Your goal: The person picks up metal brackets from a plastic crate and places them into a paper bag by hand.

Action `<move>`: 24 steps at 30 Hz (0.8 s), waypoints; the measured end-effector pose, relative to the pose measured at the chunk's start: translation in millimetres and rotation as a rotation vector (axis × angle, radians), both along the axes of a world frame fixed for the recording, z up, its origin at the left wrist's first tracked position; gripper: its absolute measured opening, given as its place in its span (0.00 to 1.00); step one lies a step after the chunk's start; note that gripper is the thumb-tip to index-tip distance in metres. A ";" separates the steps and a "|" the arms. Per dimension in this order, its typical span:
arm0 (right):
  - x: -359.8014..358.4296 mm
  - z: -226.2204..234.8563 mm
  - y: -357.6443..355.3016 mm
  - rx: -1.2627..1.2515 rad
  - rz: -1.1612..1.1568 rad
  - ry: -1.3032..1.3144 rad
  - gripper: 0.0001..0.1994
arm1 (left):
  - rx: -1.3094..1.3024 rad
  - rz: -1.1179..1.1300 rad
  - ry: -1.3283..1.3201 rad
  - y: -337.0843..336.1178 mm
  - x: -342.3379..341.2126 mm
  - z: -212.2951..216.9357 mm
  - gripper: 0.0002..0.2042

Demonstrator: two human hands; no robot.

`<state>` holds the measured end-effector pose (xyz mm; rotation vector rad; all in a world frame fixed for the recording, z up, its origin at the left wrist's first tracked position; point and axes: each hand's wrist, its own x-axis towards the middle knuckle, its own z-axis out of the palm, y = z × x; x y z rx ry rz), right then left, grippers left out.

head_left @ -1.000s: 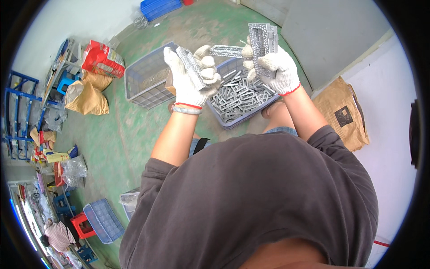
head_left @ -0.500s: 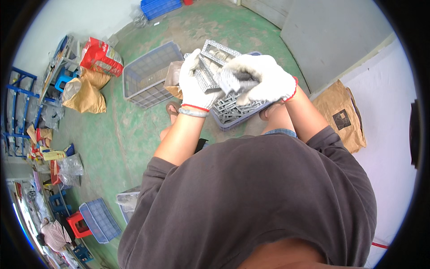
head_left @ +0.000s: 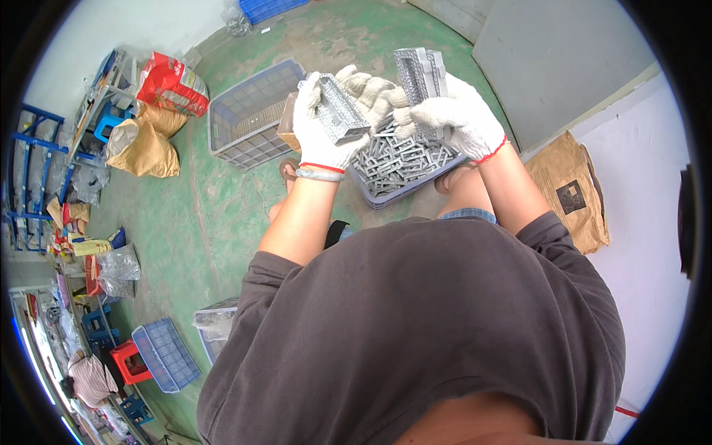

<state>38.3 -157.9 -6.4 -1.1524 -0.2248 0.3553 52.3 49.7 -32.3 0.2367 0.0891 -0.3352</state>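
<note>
Both my hands wear white knitted gloves with red cuffs. In my left hand [head_left: 317, 132] lies a long grey metal channel piece [head_left: 343, 111] with a speckled surface. The thumb is along its left side and the fingers curl beyond its right side. My right hand [head_left: 467, 119] grips grey metal channel pieces [head_left: 421, 74], held upright side by side with the fingers around their lower part. Below both hands stands a blue-grey plastic crate [head_left: 386, 200] full of small grey metal pieces [head_left: 404, 159]. The gloves hide part of its contents.
Left of my hands stands a grey mesh crate [head_left: 241, 156], with a brown carton [head_left: 285, 126] beside it. Brown sacks [head_left: 144, 152] and a red-and-white bag [head_left: 174, 85] are farther left. A brown paper sack [head_left: 571, 189] leans by the right wall. Another person [head_left: 93, 378] is at the lower left.
My hands have moved apart. The right one has shifted up and right, its pieces now upright and away from the left hand. More of the crate's small pieces shows between them.
</note>
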 end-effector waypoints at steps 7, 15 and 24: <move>10.9 -3.1 15.7 0.153 0.108 0.098 0.17 | 0.007 -0.087 0.028 2.2 -4.1 -5.6 0.32; 16.1 -1.5 24.9 0.099 0.084 0.091 0.15 | 0.019 -0.205 -0.173 2.1 -10.6 -3.4 0.30; 18.5 2.4 20.7 0.091 0.104 0.152 0.16 | 0.086 -0.106 -0.095 8.7 -14.6 -6.5 0.30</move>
